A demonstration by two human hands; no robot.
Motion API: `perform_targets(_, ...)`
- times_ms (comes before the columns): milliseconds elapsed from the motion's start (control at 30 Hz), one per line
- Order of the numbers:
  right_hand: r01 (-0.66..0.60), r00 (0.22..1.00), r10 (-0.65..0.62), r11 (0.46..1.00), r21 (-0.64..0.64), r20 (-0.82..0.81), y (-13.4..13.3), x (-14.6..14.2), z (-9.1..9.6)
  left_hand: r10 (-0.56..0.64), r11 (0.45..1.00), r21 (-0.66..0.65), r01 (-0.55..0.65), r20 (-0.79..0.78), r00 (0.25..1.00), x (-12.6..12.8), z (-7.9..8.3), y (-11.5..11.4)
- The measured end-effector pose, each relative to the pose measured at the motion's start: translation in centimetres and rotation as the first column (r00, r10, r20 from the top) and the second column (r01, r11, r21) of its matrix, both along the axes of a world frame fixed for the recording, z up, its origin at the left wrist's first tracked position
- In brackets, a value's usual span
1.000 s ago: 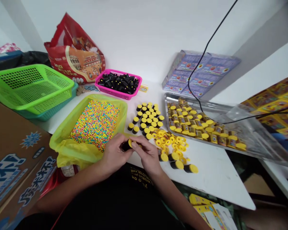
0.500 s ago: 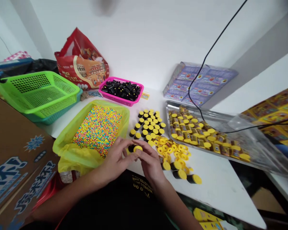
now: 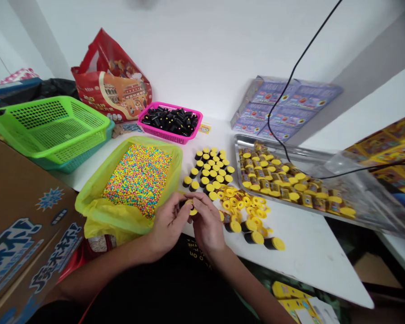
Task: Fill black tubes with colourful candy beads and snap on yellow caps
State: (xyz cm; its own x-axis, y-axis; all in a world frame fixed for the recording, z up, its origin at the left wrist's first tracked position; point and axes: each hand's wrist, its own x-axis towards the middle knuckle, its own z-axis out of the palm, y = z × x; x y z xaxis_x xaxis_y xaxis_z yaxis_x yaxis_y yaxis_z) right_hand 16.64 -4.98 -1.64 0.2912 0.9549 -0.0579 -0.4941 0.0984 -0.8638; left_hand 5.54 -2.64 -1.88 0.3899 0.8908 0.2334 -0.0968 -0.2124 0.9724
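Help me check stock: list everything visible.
Baskets: three, green/teal/pink, left/rear
Bag: one, red, rear
Carton: one, brown, left
Cylinders: many, black, pink basket
Bin: one, yellow, left
Beads: many, multicoloured, bin
Capped tubs: many, black/yellow, white table
Rings: many, yellow, table
Tray: one, silver, right
Wrapped tubs: many, yellow/brown, tray
Boxes: several, purple/yellow, right
Cable: one, black, right
Held piece: one, black/yellow, centre
Left hand: one, centre
Right hand: one, centre

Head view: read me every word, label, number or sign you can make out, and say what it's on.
"魔术杯!": carton, right face.
"术杯!": same carton, left face, cut off by the picture's edge.
Too small, blurred or partly hidden to read: red bag, purple boxes, yellow boxes, card, shirt lettering, jar labels.
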Motion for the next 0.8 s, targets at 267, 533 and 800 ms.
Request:
perform_targets(267,0.093,0.996,-0.093,0.995,0.024,0.001,0.4,-1.1,0.1,0.089,0.996,0.021,-0.09,0.054,0.995,0.6,0.0,-0.2)
perform_targets(533,0.004,0.992,-0.012,0.998,0.066,0.123,1.0,-0.6,-0.7,0.121,0.983,-0.154,-0.095,0.167,0.979,1.0,0.2,0.7)
perform_targets(800,-0.009,0.981,-0.017,0.991,0.133,0.193,0.4,-0.1,-1.5,0.109,0.99,-0.105,-0.096,0.131,0.985,0.4,0.8,0.3)
